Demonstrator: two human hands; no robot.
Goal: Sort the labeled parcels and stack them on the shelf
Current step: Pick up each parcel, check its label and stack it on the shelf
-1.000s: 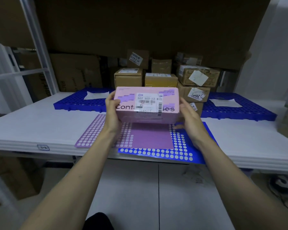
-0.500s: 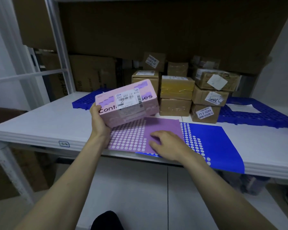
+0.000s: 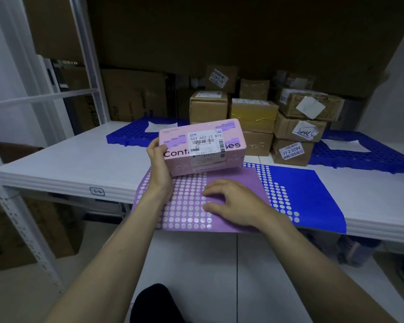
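My left hand (image 3: 159,164) grips the left end of a pink labeled parcel (image 3: 202,148) and holds it just above the white shelf (image 3: 79,159). My right hand (image 3: 233,203) rests on a flat purple dotted packet (image 3: 191,210), its fingers bent over the sheet. That packet overlaps a blue dotted packet (image 3: 299,190) at the shelf's front edge. Behind them stand stacked brown labeled parcels (image 3: 292,134) on the shelf.
Blue plastic pallets (image 3: 371,157) lie at the back of the shelf with white paper sheets on them. Large cardboard boxes (image 3: 133,94) fill the rear wall. A white rack upright (image 3: 89,57) stands at the left. More boxes sit under the shelf at the left.
My right hand let go of the pink parcel and came down onto the purple packet. My left hand alone now carries the parcel, which tilted and then levelled. The view shifted closer.
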